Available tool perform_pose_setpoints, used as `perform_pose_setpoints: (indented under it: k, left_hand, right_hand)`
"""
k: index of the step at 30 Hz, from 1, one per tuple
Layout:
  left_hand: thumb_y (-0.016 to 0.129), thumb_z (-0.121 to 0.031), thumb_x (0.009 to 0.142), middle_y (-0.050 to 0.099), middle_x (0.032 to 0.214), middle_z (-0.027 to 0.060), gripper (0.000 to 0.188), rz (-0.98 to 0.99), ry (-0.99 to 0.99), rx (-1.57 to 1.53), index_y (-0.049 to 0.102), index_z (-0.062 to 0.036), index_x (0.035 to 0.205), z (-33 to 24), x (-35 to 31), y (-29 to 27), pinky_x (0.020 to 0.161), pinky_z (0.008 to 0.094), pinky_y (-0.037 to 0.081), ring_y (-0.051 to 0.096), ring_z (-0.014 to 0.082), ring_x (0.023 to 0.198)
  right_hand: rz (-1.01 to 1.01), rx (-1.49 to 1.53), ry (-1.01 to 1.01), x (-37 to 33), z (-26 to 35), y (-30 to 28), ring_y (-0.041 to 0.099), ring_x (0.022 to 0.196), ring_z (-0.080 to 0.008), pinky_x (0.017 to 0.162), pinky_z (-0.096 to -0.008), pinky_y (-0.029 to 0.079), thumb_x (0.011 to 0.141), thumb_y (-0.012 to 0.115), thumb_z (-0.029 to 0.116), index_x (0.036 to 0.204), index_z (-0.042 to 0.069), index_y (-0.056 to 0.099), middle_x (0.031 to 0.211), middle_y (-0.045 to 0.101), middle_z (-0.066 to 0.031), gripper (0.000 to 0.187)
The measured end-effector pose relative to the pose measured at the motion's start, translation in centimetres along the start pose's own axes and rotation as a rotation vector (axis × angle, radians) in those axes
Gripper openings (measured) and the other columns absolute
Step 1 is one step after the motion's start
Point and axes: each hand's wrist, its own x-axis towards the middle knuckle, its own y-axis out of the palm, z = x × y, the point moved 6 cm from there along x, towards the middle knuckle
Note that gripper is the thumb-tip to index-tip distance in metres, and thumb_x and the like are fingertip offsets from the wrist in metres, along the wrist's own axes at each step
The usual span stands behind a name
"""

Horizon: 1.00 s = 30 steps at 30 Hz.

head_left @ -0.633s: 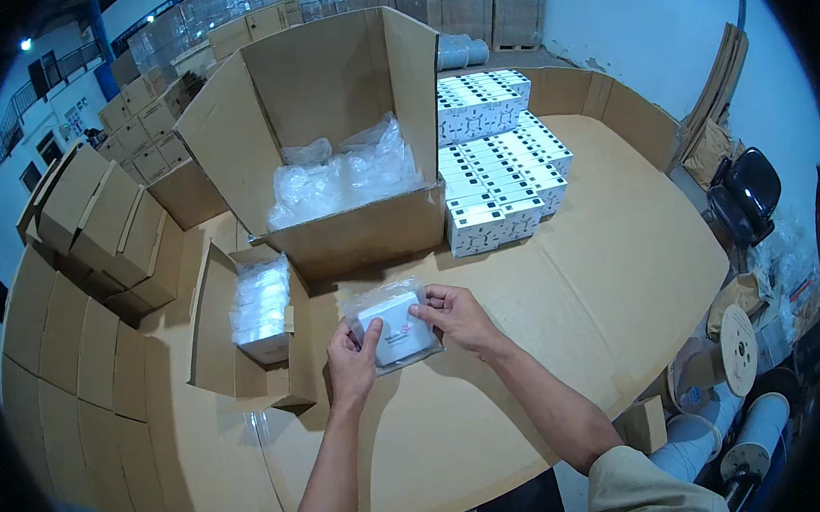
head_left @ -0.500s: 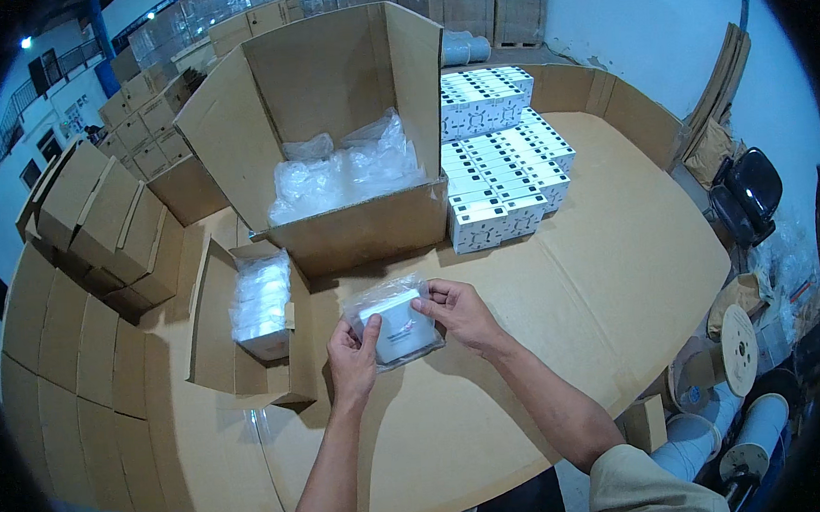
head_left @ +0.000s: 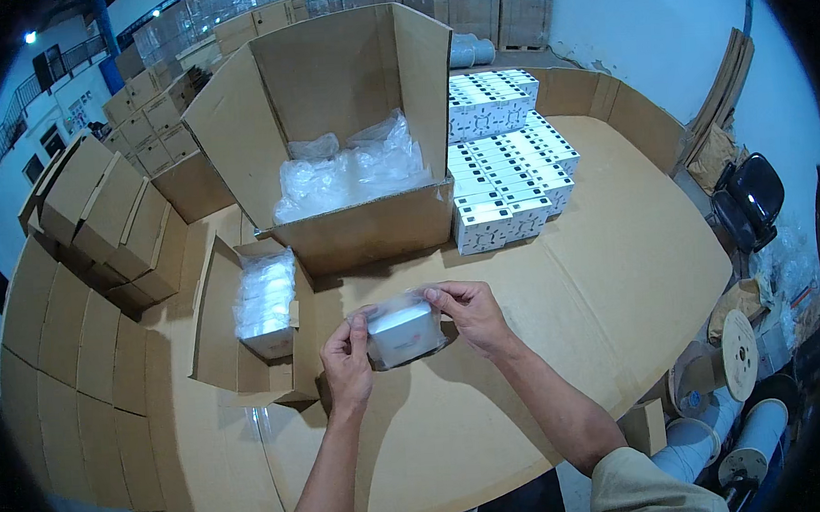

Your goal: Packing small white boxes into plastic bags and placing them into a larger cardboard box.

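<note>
Between my two hands is a white box-shaped item in a clear plastic bag, held above the cardboard-covered table. My left hand pinches the bag's left edge between thumb and fingers. On the upper right edge, my right hand grips the plastic the same way. To the left stands an open small carton, with a row of similar bagged white items inside. Behind it, a large open carton holds a heap of clear plastic bags.
White printed boxes are stacked in rows right of the large carton. Folded brown cartons stand at the left, above a cardboard wall. Beyond the table's right edge are a black chair and cable spools.
The bagged white item has tilted so that its front side shows more. My left hand has shifted slightly left, and my right hand slightly right, at the bag's edges.
</note>
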Motion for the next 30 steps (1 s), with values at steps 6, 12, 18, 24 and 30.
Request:
perform_pose_setpoints:
  k: [6, 12, 18, 24, 30]
  left_hand:
    - [0.052, -0.027, 0.110, 0.071, 0.106, 0.0010, 0.035, 0.012, 0.004, 0.032, 0.073, -0.0004, 0.119, 0.1, -0.1, -0.5, 0.085, 0.0253, 0.047, 0.057, 0.0092, 0.093]
    - [0.061, -0.029, 0.105, 0.072, 0.108, 0.0057, 0.035, 0.016, 0.057, -0.039, 0.069, -0.0008, 0.126, 0.0, 0.6, -0.1, 0.089, 0.0263, 0.050, 0.061, 0.0120, 0.105]
    - [0.081, -0.019, 0.091, 0.071, 0.104, 0.0087, 0.050, 0.102, 0.014, -0.202, 0.061, -0.0053, 0.135, 0.1, 0.4, 0.8, 0.080, 0.0240, 0.053, 0.063, 0.0116, 0.098]
    - [0.077, -0.011, 0.093, 0.071, 0.104, 0.0039, 0.029, 0.189, -0.045, -0.063, 0.071, -0.0042, 0.120, 1.1, 0.4, 0.2, 0.074, 0.0220, 0.051, 0.062, 0.0085, 0.088]
    - [0.076, -0.009, 0.093, 0.072, 0.105, -0.0001, 0.015, 0.258, 0.066, -0.066, 0.077, -0.0028, 0.107, 0.1, 1.1, -0.1, 0.072, 0.0236, 0.049, 0.061, 0.0079, 0.083]
  right_hand:
    - [0.040, -0.017, -0.060, -0.2, 0.9, 0.1, 0.065, 0.101, -0.0143, 0.093, -0.0314, 0.052, 0.102, 0.064, 0.019, 0.118, -0.003, 0.073, 0.110, 0.075, -0.0107, 0.028]
    - [0.063, -0.008, -0.082, -0.1, 0.9, 0.3, 0.065, 0.106, -0.0153, 0.095, -0.0315, 0.052, 0.099, 0.069, 0.018, 0.127, -0.001, 0.069, 0.114, 0.074, -0.0102, 0.034]
    - [0.153, -0.024, -0.100, -0.5, 1.5, 1.4, 0.064, 0.101, -0.0096, 0.085, -0.0254, 0.053, 0.092, 0.076, 0.007, 0.137, 0.001, 0.061, 0.117, 0.070, -0.0057, 0.047]
    - [0.201, -0.154, 0.065, -0.7, 1.0, 1.3, 0.065, 0.106, -0.0135, 0.090, -0.0293, 0.054, 0.092, 0.076, 0.007, 0.119, 0.001, 0.072, 0.111, 0.073, -0.0083, 0.028]
    - [0.242, -0.286, -0.255, -0.3, 2.1, 1.0, 0.068, 0.104, -0.0168, 0.095, -0.0348, 0.053, 0.091, 0.075, 0.010, 0.112, 0.003, 0.076, 0.111, 0.076, -0.0083, 0.022]
